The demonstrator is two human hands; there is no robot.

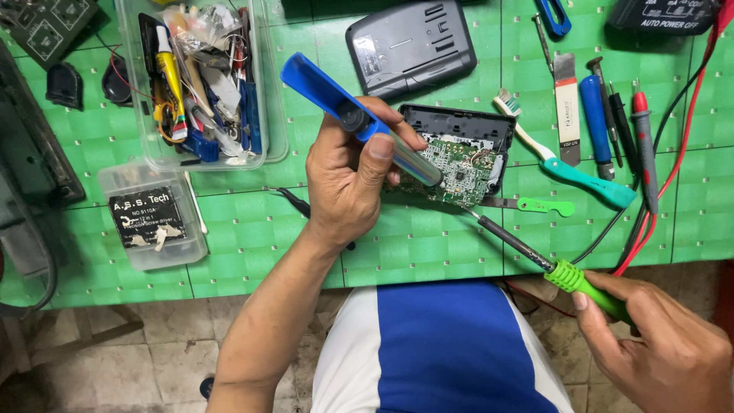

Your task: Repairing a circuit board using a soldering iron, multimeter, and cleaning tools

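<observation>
Nearest the camera, the right hand [661, 344] is wrapped tight around the green handle of a soldering iron [535, 256]. The iron's long dark shaft runs up and to the left from that grip, so its tip ends just at the lower right corner of the green circuit board [453, 164], touching it or very nearly; which of the two cannot be told.

Left of the board, the left hand [348, 180] is closed on a desoldering pump [359, 115] with a blue plunger end and a silver barrel. The pump's axis slants down and to the right, and its nozzle sits over the board's lower left part, thumb pressed along the barrel. So the two tools converge on the board from opposite sides, and the left hand is much the nearer to it.

The board lies in an open black casing [459, 126] on a green tiled table [413, 252]. Right of the board lies a toothbrush [562, 164] with a teal handle; well to its left stands a clear plastic box [200, 80] full of small parts and wires.
</observation>
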